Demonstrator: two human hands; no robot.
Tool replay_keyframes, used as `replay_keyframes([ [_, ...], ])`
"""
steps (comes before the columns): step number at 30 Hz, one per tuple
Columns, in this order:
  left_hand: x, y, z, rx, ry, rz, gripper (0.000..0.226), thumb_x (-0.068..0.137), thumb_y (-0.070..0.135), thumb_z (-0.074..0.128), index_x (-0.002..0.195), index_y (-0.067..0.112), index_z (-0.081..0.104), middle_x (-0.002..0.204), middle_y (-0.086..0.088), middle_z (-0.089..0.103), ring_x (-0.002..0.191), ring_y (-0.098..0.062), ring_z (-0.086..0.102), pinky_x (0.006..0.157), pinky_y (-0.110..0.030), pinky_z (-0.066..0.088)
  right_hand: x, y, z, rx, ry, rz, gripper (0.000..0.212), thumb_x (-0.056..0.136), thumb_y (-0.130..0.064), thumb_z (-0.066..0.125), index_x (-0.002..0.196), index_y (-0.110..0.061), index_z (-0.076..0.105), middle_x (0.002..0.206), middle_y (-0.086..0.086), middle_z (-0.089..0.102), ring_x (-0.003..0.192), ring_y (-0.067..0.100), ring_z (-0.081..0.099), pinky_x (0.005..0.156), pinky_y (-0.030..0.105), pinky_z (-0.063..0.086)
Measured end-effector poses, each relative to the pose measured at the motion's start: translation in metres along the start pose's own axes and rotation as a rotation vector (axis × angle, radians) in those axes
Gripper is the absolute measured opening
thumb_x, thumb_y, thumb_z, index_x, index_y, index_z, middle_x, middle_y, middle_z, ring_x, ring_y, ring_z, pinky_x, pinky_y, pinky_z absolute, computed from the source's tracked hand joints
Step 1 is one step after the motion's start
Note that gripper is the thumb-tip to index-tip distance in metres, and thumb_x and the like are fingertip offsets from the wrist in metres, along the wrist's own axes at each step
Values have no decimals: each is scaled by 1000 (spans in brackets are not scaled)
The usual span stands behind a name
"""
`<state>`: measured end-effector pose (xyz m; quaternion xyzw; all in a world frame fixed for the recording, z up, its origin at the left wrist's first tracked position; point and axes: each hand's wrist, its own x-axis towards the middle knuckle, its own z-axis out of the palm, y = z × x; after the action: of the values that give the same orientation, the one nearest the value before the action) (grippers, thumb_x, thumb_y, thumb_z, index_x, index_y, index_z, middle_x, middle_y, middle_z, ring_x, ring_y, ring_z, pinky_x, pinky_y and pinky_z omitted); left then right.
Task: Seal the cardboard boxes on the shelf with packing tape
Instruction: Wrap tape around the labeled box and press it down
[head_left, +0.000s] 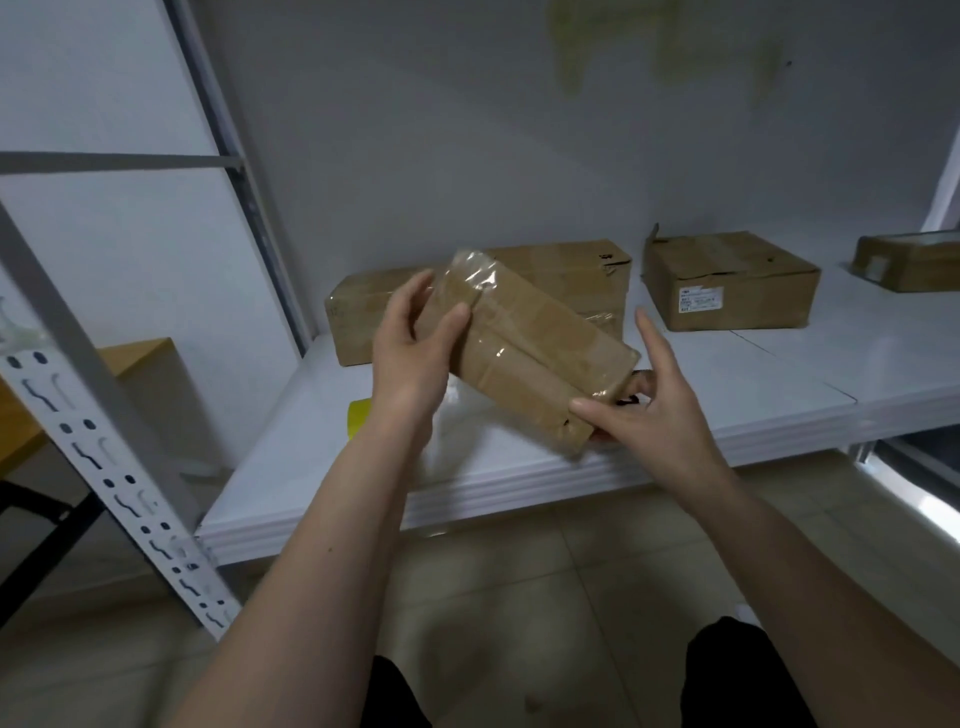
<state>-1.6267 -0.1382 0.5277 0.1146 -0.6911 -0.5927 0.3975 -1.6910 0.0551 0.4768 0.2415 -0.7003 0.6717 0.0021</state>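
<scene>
Held tilted above the white shelf, the small taped cardboard box could slip, since the grip is uneven and its clear tape looks wrinkled. The left hand curls round its upper end; the right hand pinches the lower corner, its other fingers spread loose.

The box in my grip is matt brown cardboard, wrapped in glossy, wrinkled clear tape. Beneath it the shelf is smooth white board with a slight sheen. Beyond it, the other boxes are dull, creased cardboard. Left of my grip, the upright is painted perforated metal.
</scene>
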Motion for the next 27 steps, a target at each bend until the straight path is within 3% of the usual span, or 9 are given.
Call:
replay_keyframes([
  [2, 4, 7, 6, 42, 55, 13, 42, 82, 31, 78, 116, 26, 54, 123, 1, 58, 115, -17, 58, 101, -43, 50, -1, -5, 2, 12, 5, 4, 66, 76, -17, 79, 133, -28, 48, 103, -3, 65, 84, 13, 69, 61, 26, 59],
  [5, 6, 11, 13, 91, 92, -39, 60, 60, 54, 76, 109, 29, 51, 125, -4, 56, 110, -19, 60, 96, -46, 53, 0, -15, 4, -38, 59, -44, 29, 81, -33, 73, 97, -16, 55, 70, 5, 68, 48, 24, 64, 43, 28, 51],
  [9, 1, 9, 23, -18, -28, -95, 77, 84, 20, 76, 147, 20, 32, 130, 9, 49, 120, -9, 52, 96, -22, 50, 5, -26, 3, -137, 178, -6, 32, 91, -43, 58, 82, -14, 51, 51, 6, 58, 35, 18, 52, 36, 20, 36],
  [11, -6, 3, 34, 43, -130, -142, 72, 94, 5, 63, 153, 12, 24, 134, 5, 48, 120, -8, 50, 92, -15, 46, 8, -26, 6, -151, 114, 63, 32, 97, -32, 52, 76, -9, 51, 45, 6, 57, 35, 18, 54, 35, 20, 37],
  [14, -16, -5, 40, 174, -285, -278, 49, 99, 3, 50, 146, 15, 45, 139, 1, 55, 111, -13, 58, 95, -26, 48, 9, -18, 10, -197, 22, 139, 34, 98, -22, 50, 68, -6, 52, 43, 5, 55, 36, 17, 55, 38, 21, 40],
  [17, -19, -8, 35, 68, -243, -383, 52, 100, 1, 43, 148, 20, 40, 128, 4, 59, 80, -6, 59, 64, -20, 53, 11, -11, 8, -190, 52, 137, 37, 95, -25, 56, 63, -8, 53, 49, 5, 56, 40, 13, 53, 43, 24, 43],
  [19, -24, -9, 33, -35, -213, -424, 46, 101, 2, 44, 141, 24, 46, 125, 6, 54, 77, -6, 60, 56, -19, 52, 13, -11, 8, -145, 91, 145, 33, 94, -25, 58, 66, -9, 51, 54, 7, 56, 43, 15, 52, 45, 25, 43],
  [25, -39, -23, 25, -177, -318, -465, 33, 98, 4, 48, 113, 32, 58, 111, -1, 72, 93, -20, 70, 75, -29, 56, 12, -6, 18, -90, 61, 205, 26, 92, -34, 58, 81, -14, 45, 77, 5, 56, 69, 18, 57, 59, 29, 44],
  [27, -39, -24, 22, -220, -375, -432, 36, 99, 0, 44, 120, 25, 60, 117, -6, 70, 97, -20, 69, 77, -28, 55, 13, -5, 18, -52, 56, 202, 26, 92, -34, 58, 81, -15, 43, 77, 3, 52, 70, 17, 53, 60, 29, 40],
])
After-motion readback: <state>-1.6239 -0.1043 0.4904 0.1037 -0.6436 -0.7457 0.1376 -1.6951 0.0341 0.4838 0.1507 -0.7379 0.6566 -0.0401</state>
